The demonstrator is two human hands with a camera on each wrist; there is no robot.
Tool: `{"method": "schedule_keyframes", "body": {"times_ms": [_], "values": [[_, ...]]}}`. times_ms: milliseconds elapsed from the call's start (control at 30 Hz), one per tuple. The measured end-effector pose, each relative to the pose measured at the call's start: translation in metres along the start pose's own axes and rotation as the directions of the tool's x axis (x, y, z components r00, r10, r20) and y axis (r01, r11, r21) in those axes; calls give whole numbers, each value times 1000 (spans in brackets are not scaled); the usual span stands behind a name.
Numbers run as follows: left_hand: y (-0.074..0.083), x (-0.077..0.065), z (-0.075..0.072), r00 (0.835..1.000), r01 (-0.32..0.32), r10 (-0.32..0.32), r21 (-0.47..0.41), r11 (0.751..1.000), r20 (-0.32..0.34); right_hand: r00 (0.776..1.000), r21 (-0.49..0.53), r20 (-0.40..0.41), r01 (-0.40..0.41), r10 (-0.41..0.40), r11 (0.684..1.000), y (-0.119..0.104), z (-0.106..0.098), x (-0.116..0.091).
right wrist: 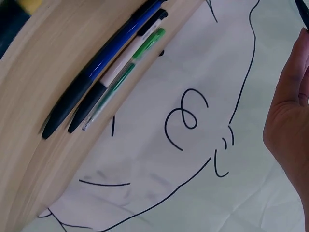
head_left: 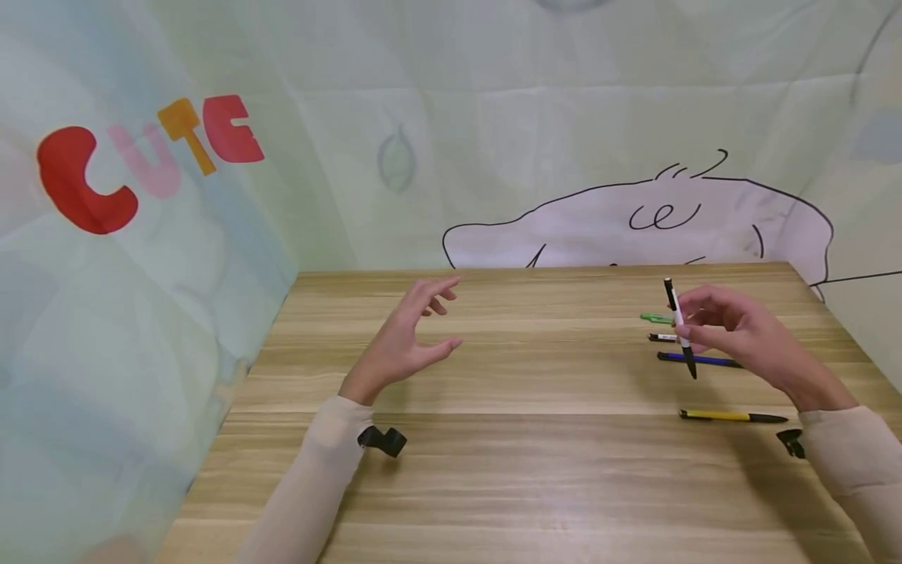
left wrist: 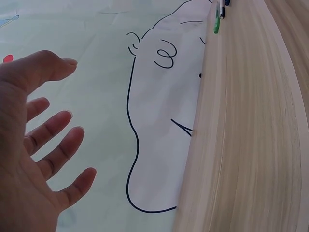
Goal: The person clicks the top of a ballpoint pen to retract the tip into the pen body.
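Between the thumb and fingers of my right hand [head_left: 750, 337] a white pen with black ends [head_left: 680, 323] is pinched, held nearly upright above the table. Below and around that hand lie a green pen [head_left: 655, 318], a second white-and-black pen [head_left: 661, 338], a blue pen [head_left: 708, 360] and, nearer to me, a yellow pen [head_left: 733, 416]. The right hand partly hides the first three in the head view; the right wrist view shows them side by side. My left hand [head_left: 405, 333] hovers over the table's left half, thumb and fingers spread apart, holding nothing.
The wooden table [head_left: 535, 486] meets a patterned cloth backdrop [head_left: 352, 157] at its far edge and left side. Coloured letters and a large line-drawn figure [head_left: 592, 227] decorate the cloth. A black strap piece [head_left: 383, 441] shows at each wrist.
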State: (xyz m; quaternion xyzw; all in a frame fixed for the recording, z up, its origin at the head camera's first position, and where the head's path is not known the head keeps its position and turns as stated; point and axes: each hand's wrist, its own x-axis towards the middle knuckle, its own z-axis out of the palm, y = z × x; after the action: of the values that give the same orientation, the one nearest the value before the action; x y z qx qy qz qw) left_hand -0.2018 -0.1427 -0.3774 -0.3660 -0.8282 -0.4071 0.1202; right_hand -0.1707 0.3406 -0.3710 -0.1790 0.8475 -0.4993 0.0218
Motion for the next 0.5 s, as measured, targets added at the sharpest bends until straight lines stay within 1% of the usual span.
{"method": "schedule_keyframes", "body": {"times_ms": [200,367,500], "values": [[-1,-3,-2,1000,19,-19,6,1000,4,999,-142,33,40,-36,989,7,-8,-5],[-2,-4,-4,1000,21,-21,7,1000,2,996,-187,75,66,-52,980,12,-13,-7],[-3,-4,-5,1000,21,-21,5,1000,2,989,-198,120,113,-90,974,18,-17,-9]]}}
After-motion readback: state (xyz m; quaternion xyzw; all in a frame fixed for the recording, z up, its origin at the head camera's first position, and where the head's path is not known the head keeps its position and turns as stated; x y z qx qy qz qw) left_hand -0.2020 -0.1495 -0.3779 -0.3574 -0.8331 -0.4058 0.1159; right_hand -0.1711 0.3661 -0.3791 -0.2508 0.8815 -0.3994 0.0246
